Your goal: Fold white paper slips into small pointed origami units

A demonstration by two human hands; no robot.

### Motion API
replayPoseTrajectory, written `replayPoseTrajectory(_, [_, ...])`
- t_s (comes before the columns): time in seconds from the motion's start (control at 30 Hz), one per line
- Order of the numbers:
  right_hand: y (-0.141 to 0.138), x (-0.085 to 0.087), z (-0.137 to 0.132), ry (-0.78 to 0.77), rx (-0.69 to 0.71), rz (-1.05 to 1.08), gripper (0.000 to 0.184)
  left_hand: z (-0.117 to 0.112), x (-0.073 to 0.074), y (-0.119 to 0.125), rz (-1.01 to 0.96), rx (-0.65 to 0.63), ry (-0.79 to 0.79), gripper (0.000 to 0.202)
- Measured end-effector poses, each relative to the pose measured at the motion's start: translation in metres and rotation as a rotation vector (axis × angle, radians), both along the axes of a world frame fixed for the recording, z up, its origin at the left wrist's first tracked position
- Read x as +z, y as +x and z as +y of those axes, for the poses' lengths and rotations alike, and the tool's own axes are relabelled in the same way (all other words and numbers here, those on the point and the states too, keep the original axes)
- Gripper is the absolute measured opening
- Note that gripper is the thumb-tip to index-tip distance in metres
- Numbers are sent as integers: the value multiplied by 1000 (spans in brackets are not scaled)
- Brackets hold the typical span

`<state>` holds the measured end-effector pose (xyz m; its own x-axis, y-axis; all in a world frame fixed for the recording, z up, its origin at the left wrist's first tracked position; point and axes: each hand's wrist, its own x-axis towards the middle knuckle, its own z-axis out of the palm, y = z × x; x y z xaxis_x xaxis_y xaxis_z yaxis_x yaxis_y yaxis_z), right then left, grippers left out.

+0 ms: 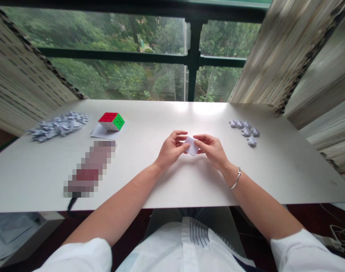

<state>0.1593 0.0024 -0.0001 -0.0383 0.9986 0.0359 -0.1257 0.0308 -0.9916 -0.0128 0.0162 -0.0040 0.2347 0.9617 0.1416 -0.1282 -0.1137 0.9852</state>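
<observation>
As I watch, the left hand and right hand pinch a small, white folded-paper square above the middle of the white counter; light, even pressure should keep its edges aligned.

The square is matt paper, the cube smooth plastic, the bracelet shiny metal.

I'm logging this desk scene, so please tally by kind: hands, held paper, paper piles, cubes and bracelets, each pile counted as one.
Hands: 2 (left hand, right hand)
Held paper: 1
Paper piles: 2 (left pile, right pile)
Cube: 1
Bracelet: 1
Total: 7
</observation>
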Motion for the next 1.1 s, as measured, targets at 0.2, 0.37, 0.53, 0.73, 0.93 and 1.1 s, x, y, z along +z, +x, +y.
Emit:
replayPoseTrajectory(0.2, [-2, 4, 0, -38, -60, 89, 43, 2, -6, 3, -96, 59, -30, 45])
replayPoseTrajectory(0.37, [-1, 4, -2, -70, 64, 0, 39, 1, -6, 2, -102, 103, -16, 33])
replayPoseTrajectory(0.53, [1, 3, -3, -53, 69, -45, 36, 0, -5, 2, -52, 69, -16, 26])
replayPoseTrajectory(0.73, [2, 1, -2, -54, 72, -32, 37, 3, -6, 0, -62, 95, -33, 26])
replayPoseTrajectory(0.93, [2, 0, -1, -68, 70, -27, 39, 3, -3, -2, -57, 76, -56, 27])
replayPoseTrajectory(1.1, [2, -1, 1, -88, 45, -17, 38, 3, -3, -1, -67, 91, -74, 21])
